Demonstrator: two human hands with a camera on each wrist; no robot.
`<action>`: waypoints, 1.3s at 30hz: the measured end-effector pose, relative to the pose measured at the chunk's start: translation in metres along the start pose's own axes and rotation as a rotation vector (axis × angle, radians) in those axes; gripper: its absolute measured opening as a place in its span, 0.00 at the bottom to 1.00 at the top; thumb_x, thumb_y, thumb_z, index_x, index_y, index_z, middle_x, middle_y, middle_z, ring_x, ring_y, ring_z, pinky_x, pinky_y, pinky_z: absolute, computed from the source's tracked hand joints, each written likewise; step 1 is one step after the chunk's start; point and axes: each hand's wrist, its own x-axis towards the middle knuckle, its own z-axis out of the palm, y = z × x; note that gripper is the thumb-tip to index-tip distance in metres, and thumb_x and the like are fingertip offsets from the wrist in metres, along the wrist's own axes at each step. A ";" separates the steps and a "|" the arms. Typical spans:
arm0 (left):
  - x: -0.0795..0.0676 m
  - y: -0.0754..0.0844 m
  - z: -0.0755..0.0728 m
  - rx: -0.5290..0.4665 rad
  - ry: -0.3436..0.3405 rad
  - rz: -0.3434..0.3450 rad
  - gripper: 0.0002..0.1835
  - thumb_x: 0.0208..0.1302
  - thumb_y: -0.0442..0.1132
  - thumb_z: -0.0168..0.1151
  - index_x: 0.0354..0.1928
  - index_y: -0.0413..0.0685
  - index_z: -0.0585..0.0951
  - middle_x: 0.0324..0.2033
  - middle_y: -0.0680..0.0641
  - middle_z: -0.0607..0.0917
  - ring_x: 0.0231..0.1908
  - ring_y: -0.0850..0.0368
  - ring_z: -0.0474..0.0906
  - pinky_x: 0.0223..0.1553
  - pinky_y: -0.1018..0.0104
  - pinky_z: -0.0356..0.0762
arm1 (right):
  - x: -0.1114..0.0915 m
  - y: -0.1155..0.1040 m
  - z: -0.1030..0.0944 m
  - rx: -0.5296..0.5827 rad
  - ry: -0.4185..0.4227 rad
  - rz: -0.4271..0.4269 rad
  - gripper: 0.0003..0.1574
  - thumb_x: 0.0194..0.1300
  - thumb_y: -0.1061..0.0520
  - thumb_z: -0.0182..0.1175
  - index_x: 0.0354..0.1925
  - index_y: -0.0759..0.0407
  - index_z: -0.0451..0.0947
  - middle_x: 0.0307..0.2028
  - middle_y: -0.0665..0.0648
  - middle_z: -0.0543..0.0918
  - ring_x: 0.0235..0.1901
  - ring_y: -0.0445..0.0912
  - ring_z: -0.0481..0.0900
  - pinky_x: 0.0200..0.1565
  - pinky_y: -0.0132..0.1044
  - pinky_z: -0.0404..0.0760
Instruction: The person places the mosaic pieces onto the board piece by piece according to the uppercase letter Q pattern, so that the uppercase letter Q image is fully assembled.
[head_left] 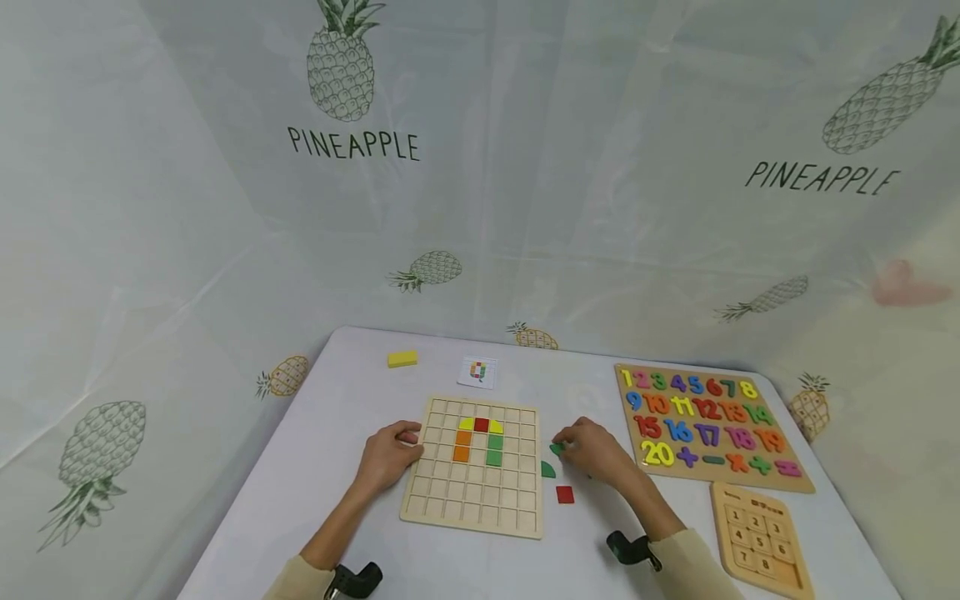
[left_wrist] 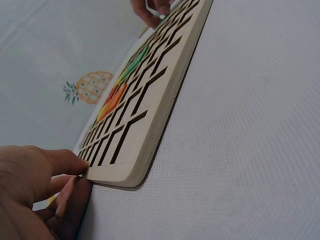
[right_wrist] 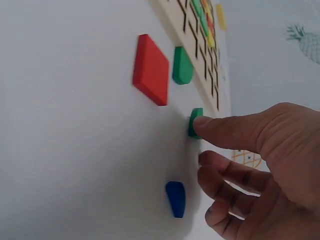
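Note:
A wooden grid board [head_left: 442, 504] lies on the table, with yellow, red, orange and green pieces set in its upper middle cells. My left hand [head_left: 386, 457] holds the board's left edge, its fingertips at the rim [left_wrist: 120, 172]. To the right of the board, my right hand [head_left: 594, 452] pinches a small green piece [right_wrist: 195, 125], the thumb lying against it. Near that hand lie a green quarter-round piece [head_left: 548, 470] and a red square [head_left: 565, 495]. Below the right fingers in the right wrist view is a blue piece [right_wrist: 176, 199].
Behind the board lie a picture card [head_left: 477, 372] with a colored figure and a yellow block [head_left: 402, 358]. At the right are a board of colored numbers [head_left: 697, 417] and a wooden number-tile puzzle [head_left: 759, 533]. A pineapple-print curtain [head_left: 525, 208] hangs behind the table.

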 end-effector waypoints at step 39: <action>-0.001 -0.002 0.000 0.005 0.003 0.003 0.20 0.56 0.35 0.70 0.53 0.44 0.85 0.35 0.52 0.85 0.32 0.62 0.83 0.35 0.64 0.79 | -0.008 -0.053 0.024 0.340 -0.031 -0.264 0.09 0.68 0.59 0.63 0.46 0.54 0.85 0.31 0.47 0.80 0.31 0.43 0.75 0.31 0.32 0.74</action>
